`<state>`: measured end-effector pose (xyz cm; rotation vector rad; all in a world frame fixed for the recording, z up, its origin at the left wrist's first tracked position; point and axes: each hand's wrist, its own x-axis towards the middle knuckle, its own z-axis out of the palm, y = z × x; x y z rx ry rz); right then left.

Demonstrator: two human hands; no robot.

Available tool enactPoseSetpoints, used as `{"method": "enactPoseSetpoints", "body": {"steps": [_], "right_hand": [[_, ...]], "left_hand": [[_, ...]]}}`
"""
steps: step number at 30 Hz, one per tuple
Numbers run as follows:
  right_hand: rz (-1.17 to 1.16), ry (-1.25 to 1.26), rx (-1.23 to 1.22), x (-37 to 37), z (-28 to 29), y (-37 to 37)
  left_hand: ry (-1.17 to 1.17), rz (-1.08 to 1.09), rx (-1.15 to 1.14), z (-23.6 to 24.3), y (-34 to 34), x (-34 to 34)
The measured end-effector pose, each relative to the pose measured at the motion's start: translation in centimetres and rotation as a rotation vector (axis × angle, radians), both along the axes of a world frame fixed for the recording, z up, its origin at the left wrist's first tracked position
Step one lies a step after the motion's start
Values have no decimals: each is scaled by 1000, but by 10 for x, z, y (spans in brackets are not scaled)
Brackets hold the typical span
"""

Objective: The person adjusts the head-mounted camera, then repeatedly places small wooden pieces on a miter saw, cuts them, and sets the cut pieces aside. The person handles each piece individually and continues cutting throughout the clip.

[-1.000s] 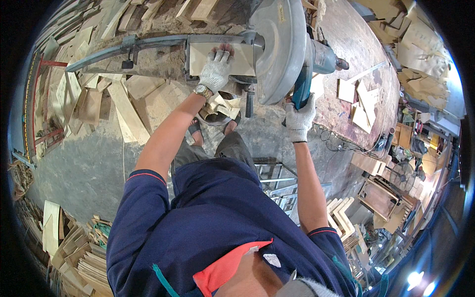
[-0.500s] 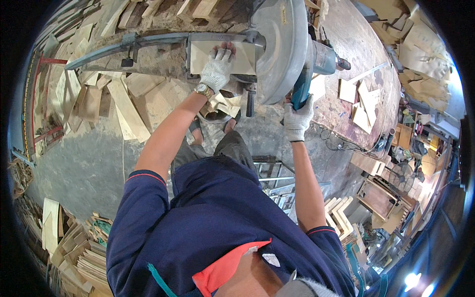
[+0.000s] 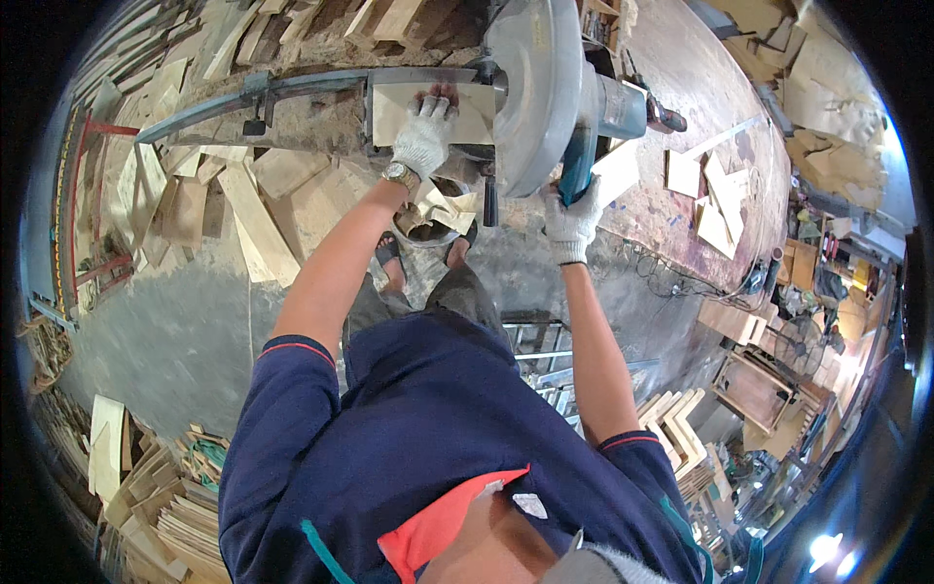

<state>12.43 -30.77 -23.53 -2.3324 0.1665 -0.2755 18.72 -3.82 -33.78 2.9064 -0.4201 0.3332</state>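
My left hand (image 3: 425, 134), in a white knit glove with bare fingertips, lies flat with fingers extended on a pale thin board (image 3: 476, 111). The board rests on the bed of a miter saw (image 3: 538, 92), against its metal fence. On the right, my gloved right hand (image 3: 572, 229) is wrapped round the saw's teal handle (image 3: 578, 165). A large grey guard covers the saw's blade, so the blade is hidden. The guard's left side is close to the board's right end.
Offcuts fill a bucket (image 3: 428, 226) below the saw. A long metal rail (image 3: 195, 117) with a clamp runs left. Loose boards (image 3: 255, 219) lean at left. A cordless drill (image 3: 664, 119) and cut pieces (image 3: 715, 209) lie on the right bench. Cables trail along its edge.
The saw head, with my right hand on its handle, has shifted left toward the board's right end. My left hand stays on the board in nearly the same place.
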Motion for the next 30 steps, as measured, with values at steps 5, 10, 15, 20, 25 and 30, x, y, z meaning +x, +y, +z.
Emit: {"method": "enactPoseSetpoints", "body": {"steps": [5,10,15,20,25,30], "right_hand": [[20,37,-262,15,63,-8],[297,200,-133,78,205,1],[456,407,-72,133,298,14],[371,110,861,196,163,-55],[121,198,-60,121,-11,9],[224,156,-376,97,-62,64]], "left_hand": [[100,-12,10,8,2,4],[-40,-30,29,0,12,-13],[137,-62,1,30,15,-99],[443,386,-383,30,44,-233],[505,781,-545,3,67,-358],[342,965,-781,-8,67,-435]]}}
